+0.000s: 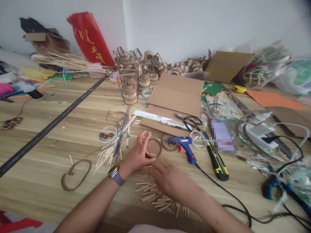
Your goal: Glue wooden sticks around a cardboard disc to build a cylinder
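Observation:
My left hand [137,152] curves its thumb and fingers around a small round wooden ring [154,147], which has a row of short sticks along its near inner side. Just to the right of it, my right hand [163,176] is closed with its fingertips pointing down at the table; what they pinch, if anything, is hidden. Under and in front of that hand lies a pile of short wooden sticks [157,200]. A second thin ring [170,142] lies beside a blue glue gun [184,144]. Longer sticks [105,158] are spread left of my left hand.
Cardboard sheets [176,94], black scissors [191,121] and a yellow-black utility knife [217,158] lie beyond and to the right. The glue gun's black cord [221,186] crosses the right side. Small stick-sided lanterns [129,91] stand at the back. A curled brown strip [76,174] lies left.

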A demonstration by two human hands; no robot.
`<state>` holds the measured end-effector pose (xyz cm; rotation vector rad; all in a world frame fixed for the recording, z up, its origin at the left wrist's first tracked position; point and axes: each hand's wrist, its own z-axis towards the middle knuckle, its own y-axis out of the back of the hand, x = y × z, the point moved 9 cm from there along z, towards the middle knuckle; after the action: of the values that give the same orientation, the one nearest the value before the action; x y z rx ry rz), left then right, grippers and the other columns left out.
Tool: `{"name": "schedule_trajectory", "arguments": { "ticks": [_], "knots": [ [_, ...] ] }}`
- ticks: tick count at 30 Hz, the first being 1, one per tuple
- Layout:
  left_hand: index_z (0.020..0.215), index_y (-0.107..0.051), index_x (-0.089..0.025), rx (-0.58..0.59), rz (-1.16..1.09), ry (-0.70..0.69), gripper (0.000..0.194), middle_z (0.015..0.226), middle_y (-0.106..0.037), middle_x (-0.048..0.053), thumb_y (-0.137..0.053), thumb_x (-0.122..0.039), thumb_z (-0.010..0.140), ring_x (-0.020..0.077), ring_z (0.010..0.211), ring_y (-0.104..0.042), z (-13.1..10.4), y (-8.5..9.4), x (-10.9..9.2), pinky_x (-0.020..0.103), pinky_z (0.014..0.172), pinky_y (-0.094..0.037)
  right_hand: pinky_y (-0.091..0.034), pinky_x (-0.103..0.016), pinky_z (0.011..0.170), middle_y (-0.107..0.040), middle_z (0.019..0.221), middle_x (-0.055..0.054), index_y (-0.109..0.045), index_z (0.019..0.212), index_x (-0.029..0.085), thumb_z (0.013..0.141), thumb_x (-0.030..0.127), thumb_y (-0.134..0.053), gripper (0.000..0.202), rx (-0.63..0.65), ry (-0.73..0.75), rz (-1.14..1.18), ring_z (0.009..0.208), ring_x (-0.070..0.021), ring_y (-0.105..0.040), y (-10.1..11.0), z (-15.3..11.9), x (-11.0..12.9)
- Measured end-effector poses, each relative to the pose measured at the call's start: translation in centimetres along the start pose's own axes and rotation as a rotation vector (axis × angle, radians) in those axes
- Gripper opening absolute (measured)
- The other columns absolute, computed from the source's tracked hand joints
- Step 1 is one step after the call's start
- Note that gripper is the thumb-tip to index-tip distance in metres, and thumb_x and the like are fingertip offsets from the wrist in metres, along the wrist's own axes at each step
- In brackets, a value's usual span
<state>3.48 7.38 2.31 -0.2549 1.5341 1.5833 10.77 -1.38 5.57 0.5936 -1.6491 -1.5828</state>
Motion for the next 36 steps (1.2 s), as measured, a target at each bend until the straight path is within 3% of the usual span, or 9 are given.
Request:
{"name": "schedule_trajectory", "arguments": {
  "ticks": [5, 10, 14, 22, 36],
  "knots": [
    [0.152, -0.005, -0.028, -0.012, 0.03, -0.003, 0.112, 0.155, -0.016, 0.018, -0.079, -0.017, 0.069, 0.0375, 0.141, -0.033, 0.0, 0.0, -0.1, 0.057, 0.113, -0.035, -0.048, -0.024, 0.067, -0.066, 0.086, -0.004, -0.064, 0.093, 0.017, 0.085, 0.006, -0.049, 0.021, -0.172, -0.255, 0.447, 0.075, -0.0144, -0.063, 3.0, -0.9, -5.3],
    [0.151, -0.004, -0.028, -0.03, 0.048, -0.04, 0.111, 0.155, -0.016, 0.019, -0.079, -0.018, 0.07, 0.0373, 0.142, -0.031, 0.0, -0.1, 0.0, 0.057, 0.112, -0.035, -0.047, -0.024, 0.063, -0.067, 0.079, -0.003, -0.064, 0.088, 0.018, 0.085, 0.013, -0.054, 0.012, -0.206, -0.442, 0.539, 0.068, -0.0146, -0.062, 1.0, -1.0, -9.0],
    [0.151, -0.005, -0.026, -0.032, 0.052, -0.06, 0.109, 0.153, -0.018, 0.022, -0.079, -0.021, 0.071, 0.0385, 0.141, -0.032, 0.1, -0.1, -0.1, 0.058, 0.111, -0.036, -0.047, -0.024, 0.063, -0.069, 0.078, -0.003, -0.064, 0.088, 0.018, 0.085, 0.011, -0.054, 0.012, -0.225, -0.425, 0.529, 0.068, -0.0151, -0.064, 0.0, -0.6, -9.0],
    [0.151, 0.003, -0.03, -0.032, 0.069, -0.074, 0.118, 0.152, -0.016, 0.021, -0.082, -0.018, 0.068, 0.039, 0.141, -0.031, 0.1, -0.3, -0.1, 0.059, 0.11, -0.036, -0.049, -0.024, 0.065, -0.07, 0.081, -0.004, -0.065, 0.087, 0.018, 0.082, 0.006, -0.056, 0.016, -0.266, -0.403, 0.457, 0.071, -0.0163, -0.066, 0.2, -0.1, -8.7],
    [0.151, 0.001, -0.031, -0.045, 0.037, -0.09, 0.117, 0.152, -0.016, 0.02, -0.081, -0.017, 0.069, 0.0384, 0.14, -0.033, 0.0, -0.2, -0.2, 0.058, 0.108, -0.04, -0.048, -0.024, 0.065, -0.068, 0.078, -0.003, -0.062, 0.085, 0.019, 0.084, 0.008, -0.055, 0.013, -0.276, -0.406, 0.387, 0.07, -0.0162, -0.065, -0.4, 0.2, -8.4]
  ]
}}
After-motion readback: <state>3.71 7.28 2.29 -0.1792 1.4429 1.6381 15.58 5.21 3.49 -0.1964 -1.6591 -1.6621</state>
